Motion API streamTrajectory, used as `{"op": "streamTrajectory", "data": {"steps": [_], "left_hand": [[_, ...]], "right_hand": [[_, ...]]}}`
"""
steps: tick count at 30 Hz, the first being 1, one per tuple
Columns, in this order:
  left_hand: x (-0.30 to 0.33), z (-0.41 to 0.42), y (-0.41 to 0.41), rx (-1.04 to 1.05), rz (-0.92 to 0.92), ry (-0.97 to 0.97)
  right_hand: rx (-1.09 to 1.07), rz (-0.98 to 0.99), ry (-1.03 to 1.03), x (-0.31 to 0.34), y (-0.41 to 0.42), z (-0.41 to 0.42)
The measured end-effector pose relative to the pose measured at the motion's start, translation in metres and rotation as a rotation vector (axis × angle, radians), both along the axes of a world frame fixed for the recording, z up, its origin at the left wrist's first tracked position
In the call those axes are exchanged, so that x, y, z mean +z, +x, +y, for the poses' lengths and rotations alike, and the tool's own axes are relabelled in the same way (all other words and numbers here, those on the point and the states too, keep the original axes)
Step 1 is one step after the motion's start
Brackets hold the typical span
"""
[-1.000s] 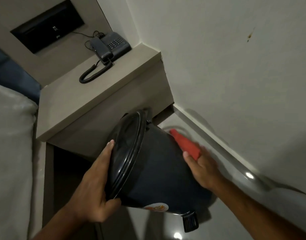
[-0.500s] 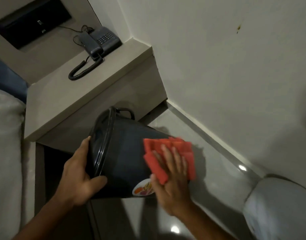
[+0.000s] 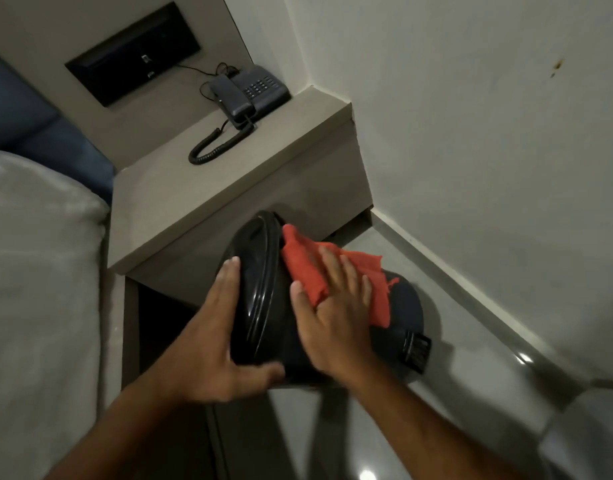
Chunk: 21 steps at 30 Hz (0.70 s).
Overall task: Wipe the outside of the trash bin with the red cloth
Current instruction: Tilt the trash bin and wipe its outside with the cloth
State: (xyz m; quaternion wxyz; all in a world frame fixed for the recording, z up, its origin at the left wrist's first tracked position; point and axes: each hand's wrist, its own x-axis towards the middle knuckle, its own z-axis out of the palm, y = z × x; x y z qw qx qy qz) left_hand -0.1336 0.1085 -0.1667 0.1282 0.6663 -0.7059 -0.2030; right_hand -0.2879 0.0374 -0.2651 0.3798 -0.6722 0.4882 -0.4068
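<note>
A dark trash bin (image 3: 407, 306) is tipped on its side above the grey floor, its black lid (image 3: 260, 282) facing left. My left hand (image 3: 215, 341) grips the lid end, fingers across the lid and thumb under the rim. My right hand (image 3: 333, 313) lies flat with spread fingers on the red cloth (image 3: 308, 268), pressing it against the upper side of the bin just behind the lid. The black foot pedal (image 3: 416, 349) sticks out at the bin's right end.
A beige bedside cabinet (image 3: 201, 188) stands right behind the bin, with a dark corded telephone (image 3: 249, 91) on top. A white pillow (image 3: 38, 271) fills the left. A white wall (image 3: 488, 133) and its skirting run along the right. A pale rounded object (image 3: 589, 431) sits at the bottom right.
The right hand with the red cloth has slid from the bin's lower side up to just behind the lid. The bin has turned, so the pedal shows again.
</note>
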Motion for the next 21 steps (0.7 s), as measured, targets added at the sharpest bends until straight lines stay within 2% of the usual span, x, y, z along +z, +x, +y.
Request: {"op": "streamTrajectory", "data": {"steps": [2,4,8,10,14,17,19,21], "left_hand": [[-0.008,0.009,0.015,-0.139,-0.247,0.067],[-0.016,0.014,0.023,-0.182,-0.354,-0.001],[-0.024,0.013,0.005,-0.096,-0.144,-0.187],[-0.020,0.005,-0.006,-0.007,-0.109,-0.251],[0.000,-0.022,-0.033,0.205,-0.241,-0.310],[0.013,-0.042,-0.050,0.392,-0.274,-0.203],[0.018,-0.045,-0.038,0.307,-0.225,-0.164],[0.020,-0.036,-0.017,0.071,-0.135,0.005]], "right_hand": [[-0.041,0.039,0.104,-0.005,-0.009,-0.024],[-0.033,0.086,0.182,-0.012,-0.018,-0.042],[-0.059,0.140,0.254,-0.021,-0.028,-0.060],[-0.061,0.086,0.299,-0.011,-0.024,-0.062],[0.078,-0.105,0.156,0.011,-0.015,-0.038],[0.133,-0.050,0.011,0.013,-0.013,-0.029],[0.110,-0.003,0.012,0.013,-0.014,-0.042],[0.076,-0.008,0.044,0.012,-0.016,-0.058]]}}
